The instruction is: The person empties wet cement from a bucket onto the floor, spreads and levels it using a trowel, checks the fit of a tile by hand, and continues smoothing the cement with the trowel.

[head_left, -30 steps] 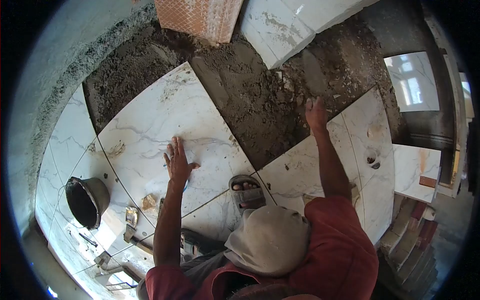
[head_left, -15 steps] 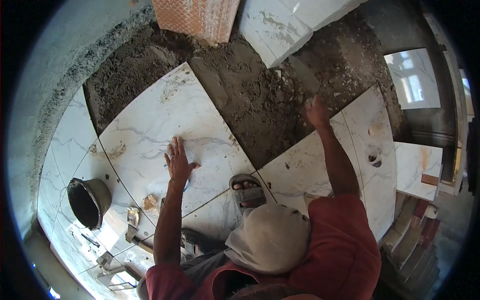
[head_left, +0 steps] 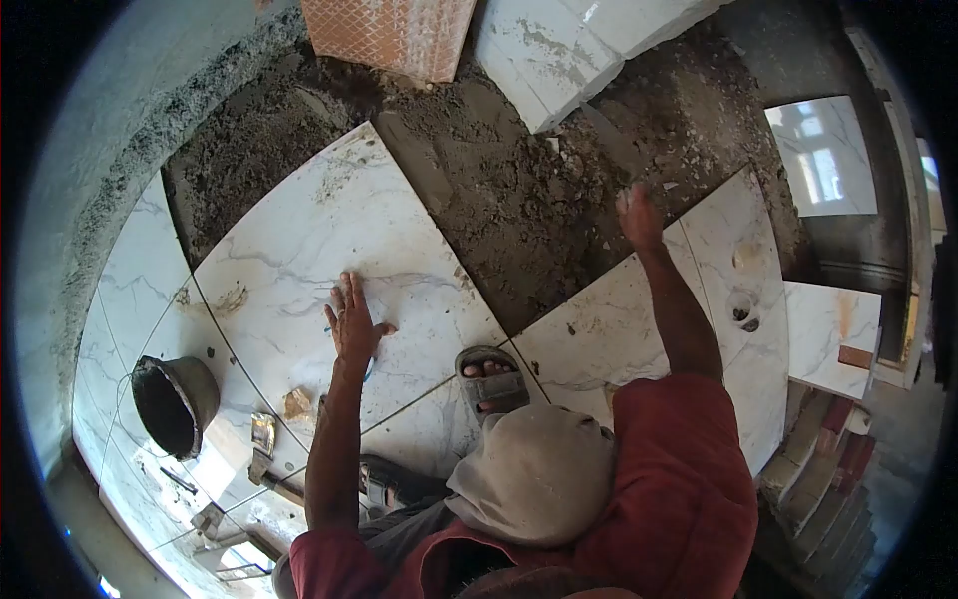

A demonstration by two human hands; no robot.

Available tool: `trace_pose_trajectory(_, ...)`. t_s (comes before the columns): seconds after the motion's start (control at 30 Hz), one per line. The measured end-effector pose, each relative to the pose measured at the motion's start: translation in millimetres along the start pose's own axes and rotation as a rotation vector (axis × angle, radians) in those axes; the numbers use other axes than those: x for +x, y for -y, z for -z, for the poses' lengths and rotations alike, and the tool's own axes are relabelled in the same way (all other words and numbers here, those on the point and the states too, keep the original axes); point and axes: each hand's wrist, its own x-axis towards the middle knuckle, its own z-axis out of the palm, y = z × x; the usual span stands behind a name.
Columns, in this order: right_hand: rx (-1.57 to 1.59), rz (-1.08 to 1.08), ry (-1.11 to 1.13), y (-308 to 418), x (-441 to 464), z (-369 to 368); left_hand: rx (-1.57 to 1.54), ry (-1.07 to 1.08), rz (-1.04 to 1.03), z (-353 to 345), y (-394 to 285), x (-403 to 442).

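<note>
My left hand (head_left: pixel 351 321) lies flat with its fingers spread on a large white marbled tile (head_left: pixel 289 240). My right hand (head_left: pixel 641 215) is closed in a grip above the wet mortar bed (head_left: pixel 499 200), near the edge of the right-hand tiles (head_left: pixel 599 309). From that fist a trowel (head_left: pixel 611 138) reaches forward, its grey blade low over the mortar and hard to tell from it. The trowel's handle is hidden in my fingers. Small pale chips lie in the mortar around the blade.
A black bucket (head_left: pixel 178 407) stands on the tiles at left, with a hammer (head_left: pixel 274 481) nearby. White tiles (head_left: pixel 549 55) and an orange-backed tile (head_left: pixel 394 35) are at the far side. More tiles (head_left: pixel 823 160) lean at right. My sandalled foot (head_left: pixel 491 379) is on the floor.
My right hand and the trowel have shifted slightly to the right. My left hand stays flat on the tile.
</note>
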Motion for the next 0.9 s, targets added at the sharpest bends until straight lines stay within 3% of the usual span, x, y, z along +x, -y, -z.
trace_pose_trajectory(0.13, -0.352, 0.127, 0.227, -6, 7, -14, -0.001, 0.009, 0.003, 4, -4, 1)
trace_pose_trajectory(0.2, 0.052, 0.096, 0.035, -4, 1, -8, -0.004, 0.007, 0.014, 1, -1, -1)
trace_pose_trajectory(0.23, 0.054, 0.092, 0.033, -12, 4, -17, -0.002, -0.003, 0.0, 1, -2, 2)
trace_pose_trajectory(0.3, -0.162, 0.282, 0.071, -39, 13, -47, 0.008, 0.007, -0.004, 5, -6, 2)
trace_pose_trajectory(0.33, -0.158, 0.284, 0.071, -34, 14, -39, 0.017, 0.018, 0.008, 6, -6, 1)
trace_pose_trajectory(0.4, 0.03, 0.063, 0.152, -12, 15, -13, 0.021, 0.01, 0.021, 7, -7, 2)
trace_pose_trajectory(0.5, -0.147, 0.131, 0.153, -16, 11, -21, 0.037, 0.011, 0.0, 1, -4, -1)
trace_pose_trajectory(0.83, -0.109, 0.07, 0.296, 1, 12, 1, 0.019, 0.003, 0.005, 6, -6, 1)
trace_pose_trajectory(0.9, 0.16, 0.157, 0.167, -9, 19, -7, 0.024, 0.005, 0.008, 5, -6, 0)
